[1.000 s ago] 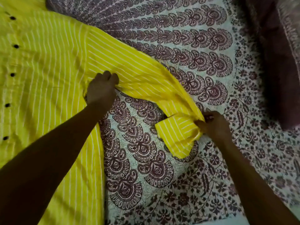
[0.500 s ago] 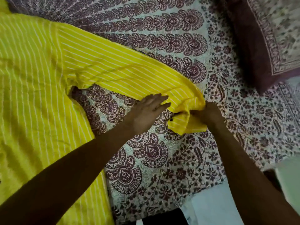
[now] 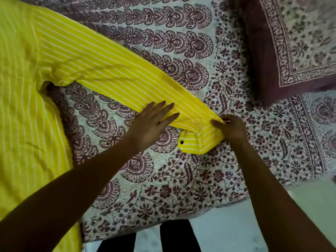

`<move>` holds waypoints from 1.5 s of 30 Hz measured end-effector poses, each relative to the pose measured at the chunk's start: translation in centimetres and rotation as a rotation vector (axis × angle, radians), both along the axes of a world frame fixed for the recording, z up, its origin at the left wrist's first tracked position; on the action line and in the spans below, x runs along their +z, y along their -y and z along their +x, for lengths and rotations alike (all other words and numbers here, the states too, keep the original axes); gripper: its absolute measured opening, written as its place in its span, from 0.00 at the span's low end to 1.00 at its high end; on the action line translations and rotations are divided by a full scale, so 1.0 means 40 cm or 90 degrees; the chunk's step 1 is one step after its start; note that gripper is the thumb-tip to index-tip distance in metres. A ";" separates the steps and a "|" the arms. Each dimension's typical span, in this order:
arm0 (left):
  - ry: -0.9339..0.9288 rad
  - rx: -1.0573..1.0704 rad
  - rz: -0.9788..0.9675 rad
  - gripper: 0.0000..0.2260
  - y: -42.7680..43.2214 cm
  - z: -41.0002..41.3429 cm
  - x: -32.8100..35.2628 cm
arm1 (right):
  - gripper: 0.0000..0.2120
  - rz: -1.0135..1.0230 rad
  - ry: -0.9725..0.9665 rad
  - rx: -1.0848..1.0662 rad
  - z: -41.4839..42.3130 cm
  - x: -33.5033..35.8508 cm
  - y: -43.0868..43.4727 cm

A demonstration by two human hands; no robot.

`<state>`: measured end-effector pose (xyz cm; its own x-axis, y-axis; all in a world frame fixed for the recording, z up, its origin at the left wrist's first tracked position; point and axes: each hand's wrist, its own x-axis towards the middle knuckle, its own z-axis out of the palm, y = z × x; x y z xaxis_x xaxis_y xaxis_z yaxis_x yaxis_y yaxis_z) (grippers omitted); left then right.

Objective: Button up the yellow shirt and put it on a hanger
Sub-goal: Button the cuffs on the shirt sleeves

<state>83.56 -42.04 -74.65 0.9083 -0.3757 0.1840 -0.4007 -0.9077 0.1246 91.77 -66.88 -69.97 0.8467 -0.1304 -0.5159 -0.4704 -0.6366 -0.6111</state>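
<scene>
The yellow shirt (image 3: 23, 110) with thin white stripes lies flat on the bed, its body at the left. Its sleeve (image 3: 109, 70) runs diagonally down to the right. The cuff (image 3: 196, 142) is folded under at the sleeve's end and shows one dark button (image 3: 181, 142). My left hand (image 3: 152, 124) lies flat with straight fingers on the sleeve just above the cuff. At the sleeve's end, my right hand (image 3: 231, 128) pinches the cuff edge between fingers and thumb. No hanger is in view.
A patterned maroon and white bedspread (image 3: 163, 179) covers the bed. A matching pillow (image 3: 291, 42) lies at the top right. The bed's near edge runs along the bottom, with pale floor (image 3: 227, 224) and my dark legs below it.
My left hand moved right from the armpit area to the sleeve near the cuff and flattened on it. The right hand kept its hold on the cuff. The view shifted right.
</scene>
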 end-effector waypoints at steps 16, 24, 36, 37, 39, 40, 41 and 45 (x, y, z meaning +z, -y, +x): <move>-0.108 0.732 -1.089 0.09 0.165 0.105 0.104 | 0.11 0.768 -0.296 -0.071 0.146 0.112 -0.086; -0.240 0.919 -1.028 0.18 0.039 0.071 0.052 | 0.11 0.148 0.112 0.411 0.119 0.011 -0.277; -0.208 0.639 -0.310 0.21 -0.087 0.149 0.041 | 0.11 0.021 0.160 0.569 0.127 -0.029 -0.446; -0.215 0.651 -0.330 0.19 -0.097 0.155 0.044 | 0.12 0.019 0.143 0.549 0.127 -0.032 -0.452; -0.196 0.662 -0.347 0.16 -0.111 0.154 0.050 | 0.13 0.026 0.117 0.513 0.128 -0.037 -0.465; -0.177 0.651 -0.349 0.15 -0.115 0.151 0.049 | 0.11 0.040 0.114 0.494 0.130 -0.040 -0.469; -0.165 0.640 -0.368 0.15 -0.121 0.148 0.047 | 0.09 0.065 0.109 0.470 0.133 -0.042 -0.476; -0.162 0.597 -0.516 0.16 -0.145 0.132 0.063 | 0.03 0.182 0.030 0.410 0.145 -0.038 -0.483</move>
